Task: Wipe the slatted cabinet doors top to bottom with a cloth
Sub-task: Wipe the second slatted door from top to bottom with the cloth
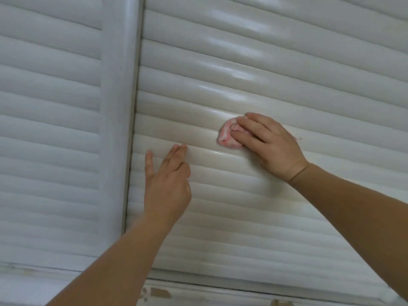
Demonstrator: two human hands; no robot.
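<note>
The cloth (228, 134), pink and white and bunched into a small wad, sits against the slats of the right-hand cabinet door (287, 62), roughly midway up the part of the door that shows. The right hand (268, 143) lies flat over it, fingers straight and laid across the wad, pressing it to the door, with the pink edge sticking out past the fingertips toward the left. The left hand (167, 180) is lower and to the left on the same door, near its edge, apart from the cloth. Its fingers are straight and spread, the tips touching a slat, and it holds nothing. Both forearms reach up from the bottom of the view. A vertical white frame post (120, 107) separates this door from the left-hand slatted door (48, 118). The slats above the cloth shine with glossy highlights. Below the doors runs a pale ledge (198, 292) with a few brownish chipped patches.
</note>
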